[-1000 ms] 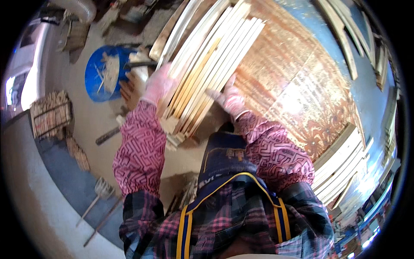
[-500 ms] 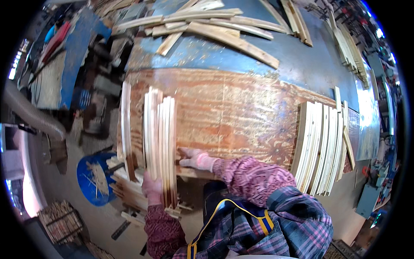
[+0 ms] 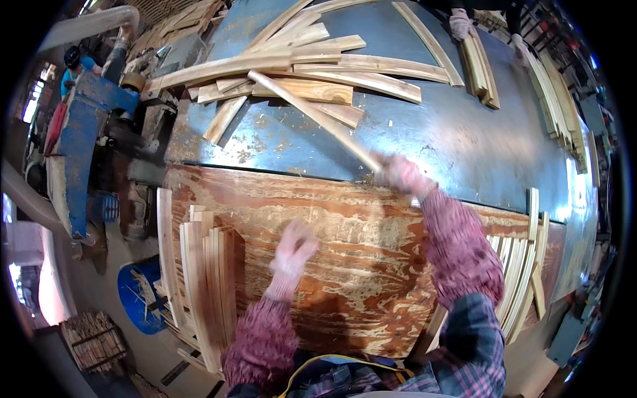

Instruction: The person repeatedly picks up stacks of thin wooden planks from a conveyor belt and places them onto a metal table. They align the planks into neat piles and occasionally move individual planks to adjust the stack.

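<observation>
My right hand [image 3: 402,174], in a pale pinkish glove, is closed around the near end of a long wooden strip [image 3: 315,121]. The strip slants up to the left, its far end over a loose pile of wooden strips [image 3: 322,91] on the blue-grey metal table [image 3: 405,136]. My left hand [image 3: 294,252], gloved the same way, is over the plywood board [image 3: 358,265] with loosely bent fingers and nothing seen in it. Left of it, a stack of strips [image 3: 207,285] lies along the board's left side. Motion blurs both hands somewhat.
Another row of strips [image 3: 511,265] lies at the right, partly behind my right arm. Across the table, another person's gloved hand [image 3: 461,25] touches a small bundle of strips [image 3: 481,73]. A blue tub [image 3: 141,298] with scraps stands at lower left, near blue machinery [image 3: 89,126].
My left hand has left the left stack and moved up over the board. My right hand has gone from beside that stack to the far table and taken hold of a strip. The view has shifted.
</observation>
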The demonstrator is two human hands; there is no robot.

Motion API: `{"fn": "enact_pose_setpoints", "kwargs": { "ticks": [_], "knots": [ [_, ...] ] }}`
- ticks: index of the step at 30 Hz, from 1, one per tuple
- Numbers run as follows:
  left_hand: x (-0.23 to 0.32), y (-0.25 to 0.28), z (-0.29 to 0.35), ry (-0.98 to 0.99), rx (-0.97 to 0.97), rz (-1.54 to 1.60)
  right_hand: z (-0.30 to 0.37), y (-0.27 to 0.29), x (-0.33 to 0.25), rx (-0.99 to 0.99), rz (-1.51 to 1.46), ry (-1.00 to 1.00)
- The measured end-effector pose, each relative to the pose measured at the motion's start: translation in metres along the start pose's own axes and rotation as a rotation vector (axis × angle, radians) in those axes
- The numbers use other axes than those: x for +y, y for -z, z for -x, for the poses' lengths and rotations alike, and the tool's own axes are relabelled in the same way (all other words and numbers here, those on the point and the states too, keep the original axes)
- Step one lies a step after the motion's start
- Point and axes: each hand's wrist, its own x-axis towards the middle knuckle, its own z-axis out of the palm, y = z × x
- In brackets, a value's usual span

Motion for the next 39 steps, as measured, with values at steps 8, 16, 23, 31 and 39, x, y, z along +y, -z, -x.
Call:
{"fn": "enact_pose_setpoints", "kwargs": {
  "ticks": [8, 16, 23, 31, 39],
  "knots": [
    [-0.009, -0.031, -0.036, 0.036, 0.196, 0.143, -0.141, 0.029, -0.008, 0.597, 0.369, 0.411],
    [-0.085, 0.079, 0.018, -0.042, 0.475, -0.140, -0.185, 0.027, -0.077, 0.515, 0.470, 0.274],
    [-0.120, 0.091, 0.003, -0.078, 0.478, -0.347, -0.043, -0.066, -0.009, 0.449, 0.623, -0.009],
    [-0.109, 0.062, 0.092, 0.178, 0.400, -0.822, 0.102, -0.132, 0.054, 0.071, -0.867, -0.234],
    [-0.105, 0.078, 0.097, 0.266, 0.282, -0.843, 0.098, -0.251, 0.054, -0.149, -1.718, -0.123]
  ]
}}
